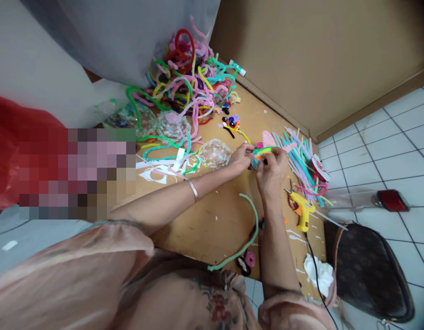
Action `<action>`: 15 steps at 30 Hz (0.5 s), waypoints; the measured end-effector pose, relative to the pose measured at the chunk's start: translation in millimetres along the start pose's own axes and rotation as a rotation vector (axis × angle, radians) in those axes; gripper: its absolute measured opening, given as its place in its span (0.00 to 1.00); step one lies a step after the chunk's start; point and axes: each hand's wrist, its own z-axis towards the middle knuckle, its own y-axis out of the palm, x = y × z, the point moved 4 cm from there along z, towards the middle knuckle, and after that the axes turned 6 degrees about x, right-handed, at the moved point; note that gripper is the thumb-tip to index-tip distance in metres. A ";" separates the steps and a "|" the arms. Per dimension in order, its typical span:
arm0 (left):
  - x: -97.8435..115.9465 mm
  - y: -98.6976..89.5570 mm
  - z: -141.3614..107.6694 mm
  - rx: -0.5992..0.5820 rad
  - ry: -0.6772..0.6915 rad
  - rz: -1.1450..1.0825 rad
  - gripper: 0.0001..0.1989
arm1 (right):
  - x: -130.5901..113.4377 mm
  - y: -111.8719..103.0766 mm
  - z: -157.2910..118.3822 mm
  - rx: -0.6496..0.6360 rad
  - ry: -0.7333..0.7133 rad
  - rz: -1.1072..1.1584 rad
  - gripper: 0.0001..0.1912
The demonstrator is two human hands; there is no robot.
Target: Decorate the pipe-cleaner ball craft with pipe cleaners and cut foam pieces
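Both hands meet at a small round multicoloured craft piece (pixel 264 150) with green, yellow, orange and blue strands. My left hand (pixel 242 159) pinches its left edge with the fingertips. Curled over its right side, my right hand (pixel 272 172) grips it between thumb and fingers. Pink leaf-like shapes (pixel 267 139) stand just behind it, and a small magenta coil (pixel 259 145) lies at its upper left. A pale green pipe cleaner (pixel 256 220) curves over the table below my hands.
A tangled pipe cleaner heap (pixel 191 82) fills the table's back. Clear plastic pieces (pixel 215 154) and white paper scraps (pixel 160 172) lie left. At right are straight pipe cleaners (pixel 297 156), a yellow glue gun (pixel 303 213) with a cord, a tissue (pixel 320 273) and a brown bag (pixel 370 270).
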 end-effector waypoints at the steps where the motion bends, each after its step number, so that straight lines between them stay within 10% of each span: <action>1: 0.1 -0.4 -0.8 0.009 -0.014 -0.003 0.10 | 0.2 -0.2 0.0 -0.001 0.003 -0.001 0.06; 15: 0.0 0.9 -3.8 -0.042 0.020 -0.051 0.09 | 4.5 -0.4 -1.0 -0.012 0.045 0.014 0.05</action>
